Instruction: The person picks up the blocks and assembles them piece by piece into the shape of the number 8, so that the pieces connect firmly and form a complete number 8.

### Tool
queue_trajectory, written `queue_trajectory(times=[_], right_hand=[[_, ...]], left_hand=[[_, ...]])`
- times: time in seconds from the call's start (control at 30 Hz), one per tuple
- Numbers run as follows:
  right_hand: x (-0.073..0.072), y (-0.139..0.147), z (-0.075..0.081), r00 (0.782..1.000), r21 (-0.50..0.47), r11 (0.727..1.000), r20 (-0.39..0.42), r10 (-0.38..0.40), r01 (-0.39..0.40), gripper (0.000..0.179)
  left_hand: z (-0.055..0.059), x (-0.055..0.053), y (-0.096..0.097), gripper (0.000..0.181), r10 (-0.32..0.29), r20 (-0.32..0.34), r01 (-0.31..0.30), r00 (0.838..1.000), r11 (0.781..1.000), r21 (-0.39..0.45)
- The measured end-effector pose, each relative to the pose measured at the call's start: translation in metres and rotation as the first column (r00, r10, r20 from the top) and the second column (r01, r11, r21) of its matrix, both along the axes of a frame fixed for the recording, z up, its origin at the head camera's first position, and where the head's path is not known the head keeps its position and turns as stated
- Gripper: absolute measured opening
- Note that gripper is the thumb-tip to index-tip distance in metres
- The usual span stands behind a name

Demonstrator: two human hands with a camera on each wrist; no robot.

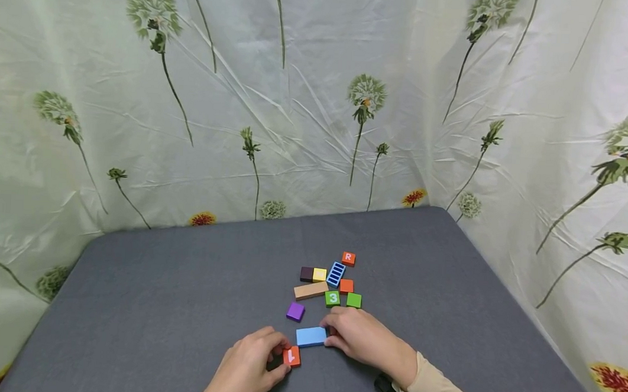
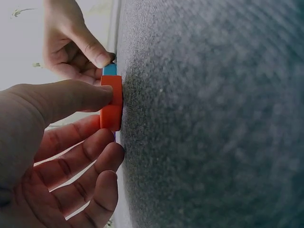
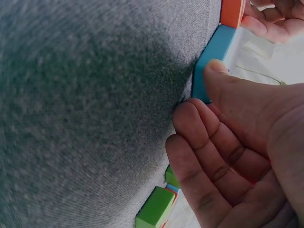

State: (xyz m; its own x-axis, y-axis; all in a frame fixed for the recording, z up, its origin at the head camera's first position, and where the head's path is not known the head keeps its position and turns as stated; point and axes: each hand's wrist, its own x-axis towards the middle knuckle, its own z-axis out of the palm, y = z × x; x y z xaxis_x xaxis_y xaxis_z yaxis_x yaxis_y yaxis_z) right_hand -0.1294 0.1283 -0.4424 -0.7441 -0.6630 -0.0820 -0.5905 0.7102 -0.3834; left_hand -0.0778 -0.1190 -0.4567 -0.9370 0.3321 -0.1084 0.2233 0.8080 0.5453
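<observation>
Blue block (image 1: 311,337) lies flat on the gray desk (image 1: 180,307), w/ its R end in the R hand (image 1: 362,337): thumb & fingers pinch it. Red block (image 1: 292,356), w/ a white mark on top, is right by the blue one's near L corner; can't tell for sure if they touch. L hand (image 1: 252,361) pinches the red block btwn thumb & finger. Purple block (image 1: 295,311) sits a bit past the blue one, to the L. Farther back is a bunch: long tan block (image 1: 311,290), dark block (image 1: 307,274) next to yellow block (image 1: 319,275), slotted blue block (image 1: 336,274), plain red block (image 1: 346,286), green "3" block (image 1: 332,298), plain green block (image 1: 353,300), & red "R" block (image 1: 348,259) at the very back. Flower cloth (image 1: 308,101) hangs behind the desk
</observation>
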Motion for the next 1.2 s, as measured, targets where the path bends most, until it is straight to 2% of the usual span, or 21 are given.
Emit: queue_trajectory(times=[0.3, 0.7, 1.2], right_hand=[[-0.0002, 0.0001, -0.0004, 1.0, -0.014, 1.0, 0.01, -0.003, 0.004, 0.021], [-0.0019, 0.0053, -0.0029, 1.0, -0.079, 0.997, 0.003, 0.016, -0.016, 0.02], [-0.0035, 0.0081, -0.0028, 0.997, -0.139, 0.99, 0.079, -0.003, 0.014, 0.03]], left_hand=[[-0.0003, -0.0019, -0.0003, 0.025, 0.007, 0.028, -0.007, 1.0, 1.0, 0.002], [-0.0008, 0.0003, -0.002, 0.025, 0.003, 0.014, -0.003, 1.0, 1.0, 0.015], [-0.0027, 0.0014, -0.0045, 0.029, 0.005, 0.012, -0.006, 1.0, 0.999, 0.044]])
